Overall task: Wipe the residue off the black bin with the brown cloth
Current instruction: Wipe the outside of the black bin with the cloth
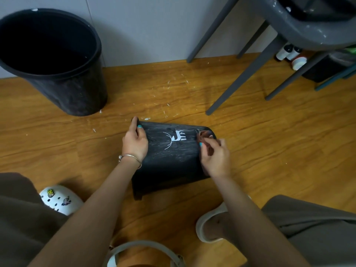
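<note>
- Black bin [169,160] lies on its side on the wooden floor [269,151], mid-floor.
- Left hand [134,141] grips its far left edge, fingers curled.
- Right hand [215,155] pinches the brown cloth [204,134] against its right end.

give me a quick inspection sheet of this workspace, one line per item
surface: wooden floor, scattered with white flecks near the wall
job's things: small black bin with a white deer print lies on its side, whitish smears on its wall; brown cloth bunched near its far right edge
clutter: bigger black bin upright at far left; bottles under the chair
hands: left hand grips the small bin's left edge; right hand pinches the cloth against the bin
cables: nothing seen
surroundings: grey chair at upper right, pale wall behind, the person's white clogs near the bottom
</note>
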### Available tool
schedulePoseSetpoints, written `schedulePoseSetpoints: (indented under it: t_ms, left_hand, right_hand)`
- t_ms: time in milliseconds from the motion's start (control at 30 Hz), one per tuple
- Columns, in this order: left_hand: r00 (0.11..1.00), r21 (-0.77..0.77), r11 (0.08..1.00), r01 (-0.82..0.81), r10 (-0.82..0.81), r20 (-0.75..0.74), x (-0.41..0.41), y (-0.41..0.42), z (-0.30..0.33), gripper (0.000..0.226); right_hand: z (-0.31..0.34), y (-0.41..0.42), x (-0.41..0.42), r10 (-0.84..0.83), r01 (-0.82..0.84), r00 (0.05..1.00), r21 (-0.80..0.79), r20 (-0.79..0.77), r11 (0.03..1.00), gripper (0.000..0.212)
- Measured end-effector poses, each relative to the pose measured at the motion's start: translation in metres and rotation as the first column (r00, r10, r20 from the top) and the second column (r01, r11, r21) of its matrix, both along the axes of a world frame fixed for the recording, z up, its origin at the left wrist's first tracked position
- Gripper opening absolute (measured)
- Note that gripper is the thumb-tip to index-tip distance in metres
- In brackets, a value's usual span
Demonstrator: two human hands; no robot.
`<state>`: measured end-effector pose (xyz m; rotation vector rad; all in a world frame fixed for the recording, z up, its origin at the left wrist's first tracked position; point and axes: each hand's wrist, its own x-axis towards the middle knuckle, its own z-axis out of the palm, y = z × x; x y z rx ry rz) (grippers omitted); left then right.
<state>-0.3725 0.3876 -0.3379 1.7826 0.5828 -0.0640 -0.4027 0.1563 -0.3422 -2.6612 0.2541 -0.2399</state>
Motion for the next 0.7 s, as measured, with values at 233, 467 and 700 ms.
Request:
schedulePoseSetpoints:
  t_ms: [233, 467, 700]
  left_hand:
    - [0.999, 0.007, 1.000, -0.030, 0.030, 0.025, -0.003, -0.001, -0.001, 0.045]
    - [1.000, 0.002, 1.000, -0.017, 0.017, 0.023, -0.004, -0.001, 0.004, 0.046]
    - [1.000, -0.029, 1.000, 0.009, -0.009, 0.010, -0.011, 0.002, 0.003, 0.048]
  right_hand:
    - [0.006, 0.015, 0.002, -0.163, 0.164, 0.986, 0.025, -0.021, 0.986, 0.024]
    - [0.004, -0.017, 0.010, -0.144, 0.145, 0.988, 0.007, -0.050, 0.989, 0.025]
    - [0.009, 0.019, -0.016, 0.025, -0.025, 0.998, -0.001, -0.061, 1.000, 0.029]
